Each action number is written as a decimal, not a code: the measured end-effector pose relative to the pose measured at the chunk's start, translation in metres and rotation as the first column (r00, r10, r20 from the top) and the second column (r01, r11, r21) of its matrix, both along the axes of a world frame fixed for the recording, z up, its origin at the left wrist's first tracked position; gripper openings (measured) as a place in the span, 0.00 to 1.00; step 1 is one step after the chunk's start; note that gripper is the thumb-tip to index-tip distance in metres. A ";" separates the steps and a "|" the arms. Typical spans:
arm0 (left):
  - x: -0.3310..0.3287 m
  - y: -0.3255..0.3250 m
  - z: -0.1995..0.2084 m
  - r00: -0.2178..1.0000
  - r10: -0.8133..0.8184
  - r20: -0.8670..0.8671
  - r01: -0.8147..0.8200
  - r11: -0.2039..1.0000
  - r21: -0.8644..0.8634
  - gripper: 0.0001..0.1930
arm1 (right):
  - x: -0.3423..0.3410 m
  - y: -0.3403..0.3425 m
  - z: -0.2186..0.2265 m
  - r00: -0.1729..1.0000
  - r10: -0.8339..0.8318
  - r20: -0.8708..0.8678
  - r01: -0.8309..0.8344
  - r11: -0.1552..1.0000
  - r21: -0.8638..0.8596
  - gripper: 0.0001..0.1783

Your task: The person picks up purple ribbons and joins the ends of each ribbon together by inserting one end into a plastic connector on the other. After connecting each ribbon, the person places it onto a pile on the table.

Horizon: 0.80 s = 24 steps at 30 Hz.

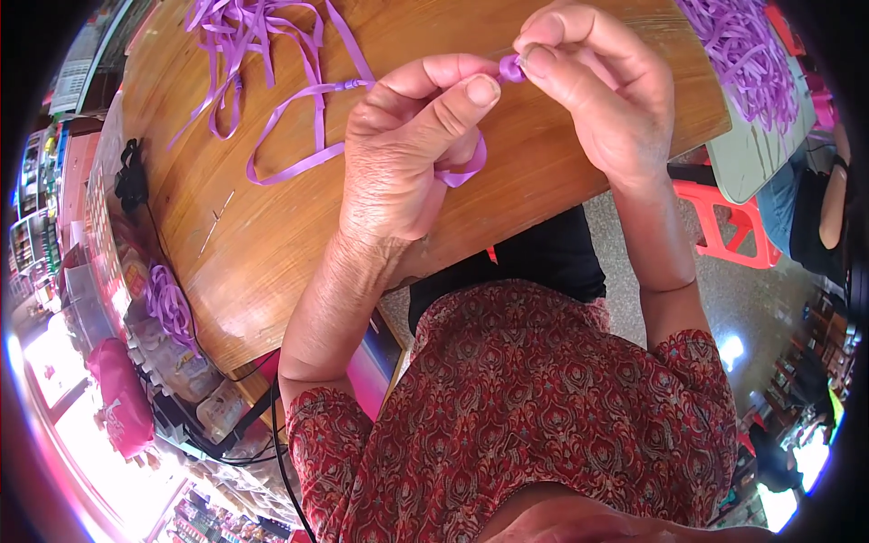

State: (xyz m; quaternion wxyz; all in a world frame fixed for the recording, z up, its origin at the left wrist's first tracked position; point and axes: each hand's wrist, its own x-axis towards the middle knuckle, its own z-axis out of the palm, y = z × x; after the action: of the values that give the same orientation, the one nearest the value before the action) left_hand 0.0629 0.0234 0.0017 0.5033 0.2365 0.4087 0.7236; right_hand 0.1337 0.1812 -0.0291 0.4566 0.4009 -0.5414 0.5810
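The left grip (407, 149) and right grip (620, 100) met almost tip to tip, both pinched narrow on a purple ribbon (511, 69). The small rolled or knotted part sat between the two sets of fingertips, above the desk (281, 262); exactly how the left thumb bore on it was partly hidden. A ribbon loop (466, 167) hung out just below the left grip, and strands ran off to its left, though whether they were one length could not be told.

The work looked partway along. Left of the left grip, two bound spots, a near wrap (348, 85) and a farther wrap (238, 81), seemed finished, while the piece in the fingers looked not yet settled. A ribbon tangle (240, 27) lay up and left of the grip, and a bigger heap (747, 68) well off to its right; how much of either remained to be worked was unclear. A thin metal tool (217, 220) lay unused, down and left of the left grip.
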 end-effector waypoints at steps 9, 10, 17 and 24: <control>-0.009 0.001 -0.007 0.996 -0.016 0.089 0.016 1.000 0.002 0.05 | 0.015 0.001 -0.008 0.987 -0.035 0.157 0.037 0.999 -0.010 0.05; -0.009 0.001 -0.007 0.996 -0.018 0.089 0.018 1.000 0.002 0.05 | 0.016 0.002 -0.007 0.985 -0.036 0.168 0.038 0.999 -0.009 0.05; -0.009 0.001 -0.006 0.994 -0.016 0.108 0.016 1.000 0.000 0.04 | 0.039 -0.013 0.008 0.937 -0.135 0.322 0.168 0.983 -0.078 0.05; -0.008 0.002 -0.008 0.992 -0.017 0.125 0.012 0.999 0.036 0.03 | 0.038 -0.010 0.004 0.813 -0.175 0.556 0.351 0.909 -0.226 0.05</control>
State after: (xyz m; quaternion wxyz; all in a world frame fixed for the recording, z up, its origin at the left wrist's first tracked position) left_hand 0.0552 0.0253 -0.0064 0.5290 0.2024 0.3616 0.7405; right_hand 0.1720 0.1708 -0.0250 0.4271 0.0686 -0.5947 0.6777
